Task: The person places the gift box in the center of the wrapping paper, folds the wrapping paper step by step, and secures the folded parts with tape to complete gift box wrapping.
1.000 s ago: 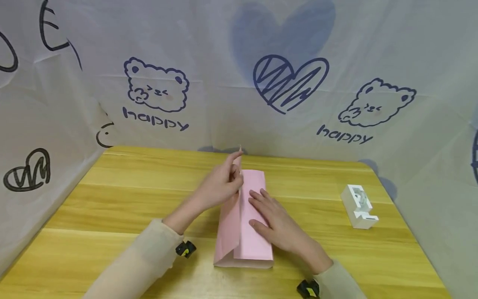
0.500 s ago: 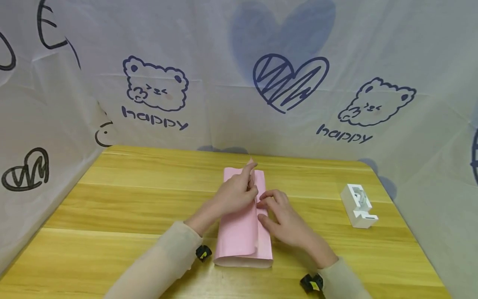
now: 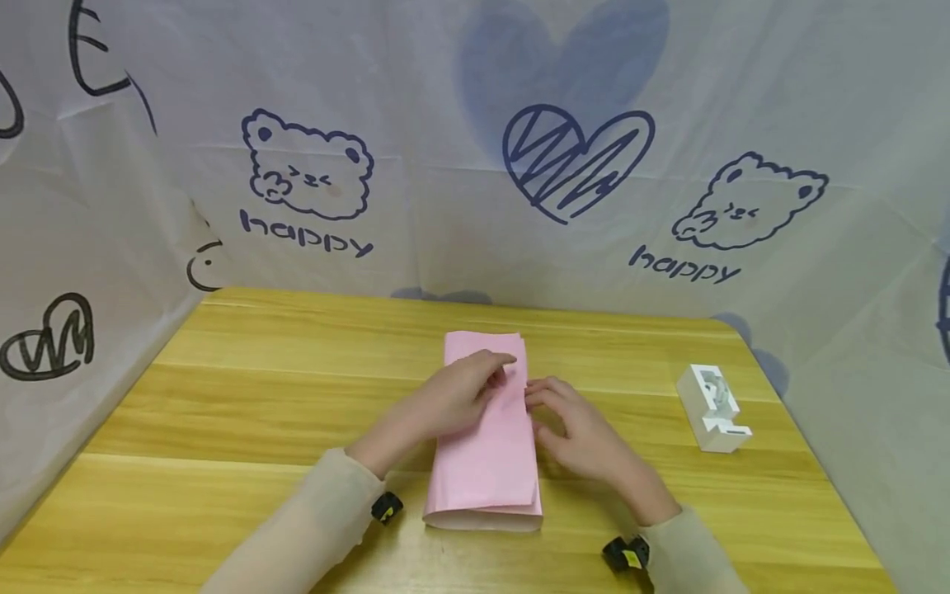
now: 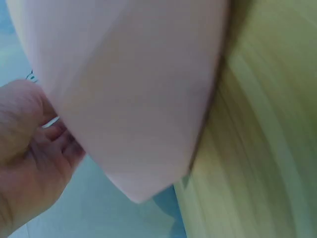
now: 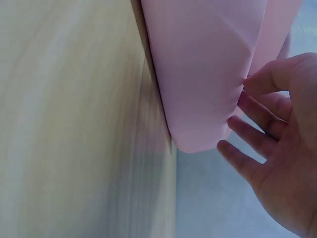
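1. Wooden table (image 3: 297,396) before you.
2. Folded pink paper (image 3: 490,462) lying on it.
3. Your left hand (image 3: 460,396) over the paper, fingers bent; I cannot tell if they pinch it.
4. Your right hand (image 3: 582,433), loosely bent fingers touching the paper's right edge.
5. White tape dispenser (image 3: 695,412) to your right.

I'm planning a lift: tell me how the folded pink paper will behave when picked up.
The pink paper is probably light, since its edges look thin. It may squash if pinched, as its near end bows open. It seems unlikely to roll, lying broad and low on the table.
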### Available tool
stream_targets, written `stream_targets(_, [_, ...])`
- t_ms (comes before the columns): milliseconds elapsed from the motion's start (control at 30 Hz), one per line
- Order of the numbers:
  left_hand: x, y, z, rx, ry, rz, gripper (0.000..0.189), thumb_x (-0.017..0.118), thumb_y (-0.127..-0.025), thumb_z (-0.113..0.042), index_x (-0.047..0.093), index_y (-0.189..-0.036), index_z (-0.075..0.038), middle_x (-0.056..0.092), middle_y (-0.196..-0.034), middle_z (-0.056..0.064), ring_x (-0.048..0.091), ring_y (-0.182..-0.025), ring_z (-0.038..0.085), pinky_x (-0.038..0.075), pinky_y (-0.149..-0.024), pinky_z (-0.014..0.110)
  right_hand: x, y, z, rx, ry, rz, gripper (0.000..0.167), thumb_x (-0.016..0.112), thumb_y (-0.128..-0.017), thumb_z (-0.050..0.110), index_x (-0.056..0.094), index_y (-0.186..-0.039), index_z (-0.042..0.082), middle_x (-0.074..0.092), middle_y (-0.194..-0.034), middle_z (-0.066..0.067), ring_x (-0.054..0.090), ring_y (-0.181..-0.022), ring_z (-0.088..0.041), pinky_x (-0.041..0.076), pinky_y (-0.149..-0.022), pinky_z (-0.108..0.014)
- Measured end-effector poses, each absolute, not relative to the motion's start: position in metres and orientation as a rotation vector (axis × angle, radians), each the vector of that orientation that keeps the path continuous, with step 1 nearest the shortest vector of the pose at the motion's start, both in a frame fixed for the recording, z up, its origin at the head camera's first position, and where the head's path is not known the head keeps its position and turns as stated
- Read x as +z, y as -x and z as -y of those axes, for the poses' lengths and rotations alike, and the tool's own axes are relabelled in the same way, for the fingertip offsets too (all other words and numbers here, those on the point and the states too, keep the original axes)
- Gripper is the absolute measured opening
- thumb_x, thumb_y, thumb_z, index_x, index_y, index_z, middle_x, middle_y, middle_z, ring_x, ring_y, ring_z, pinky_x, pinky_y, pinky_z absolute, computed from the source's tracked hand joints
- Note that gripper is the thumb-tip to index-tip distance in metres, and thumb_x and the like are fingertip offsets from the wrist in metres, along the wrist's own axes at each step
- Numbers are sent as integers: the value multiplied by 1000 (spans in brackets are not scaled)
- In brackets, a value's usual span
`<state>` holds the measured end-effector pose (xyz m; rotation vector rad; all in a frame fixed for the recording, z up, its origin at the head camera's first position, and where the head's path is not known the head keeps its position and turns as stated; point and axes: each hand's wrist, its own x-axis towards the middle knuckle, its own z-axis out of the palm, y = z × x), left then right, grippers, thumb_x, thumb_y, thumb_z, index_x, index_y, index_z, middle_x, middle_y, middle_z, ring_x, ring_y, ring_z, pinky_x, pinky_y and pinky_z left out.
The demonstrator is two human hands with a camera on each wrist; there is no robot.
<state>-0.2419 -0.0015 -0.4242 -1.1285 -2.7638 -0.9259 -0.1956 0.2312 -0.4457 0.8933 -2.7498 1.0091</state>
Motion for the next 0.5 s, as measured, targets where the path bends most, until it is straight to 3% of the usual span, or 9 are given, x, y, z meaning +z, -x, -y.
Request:
stream_targets(67, [-426, 241, 8, -868, 1217, 2748, 37, 65, -101, -4, 61, -138, -2, 64, -125, 10, 63, -115, 22, 53, -105, 38, -445, 196, -232, 1023, -872, 2752, 27, 69, -94, 5, 69, -121, 7, 63, -137, -6, 59, -131, -30, 46, -114, -52])
stream_targets(200, [-430, 241, 16, -731, 1193, 2757, 36, 69, -101, -18, 66, -133, -2, 57, -142, 15, 53, -134, 31, 43, -117, 45, -446, 197, -232, 1067, -795, 2769, 36, 73, -94, 8, 64, -129, 11, 64, -135, -3, 60, -131, -28, 47, -112, -51])
stream_targets(367, [-432, 242, 19, -502, 1038, 2921, 58, 59, -105, -44, 56, -150, -8, 43, -162, 10, 31, -154, 35, 25, -124, 60, -450, 200, -233, 1239, -785, 2691, 56, 77, -90, 0, 52, -141, 4, 55, -141, -11, 59, -133, -31, 47, -113, -45])
stream_targets(500, [-433, 242, 19, -451, 1017, 3020, 63, 48, -108, -51, 44, -160, -16, 35, -168, 2, 21, -158, 33, 20, -124, 66, -452, 202, -234, 1327, -840, 2606, 63, 77, -87, -8, 50, -142, 0, 43, -145, -14, 59, -133, -33, 48, -111, -40])
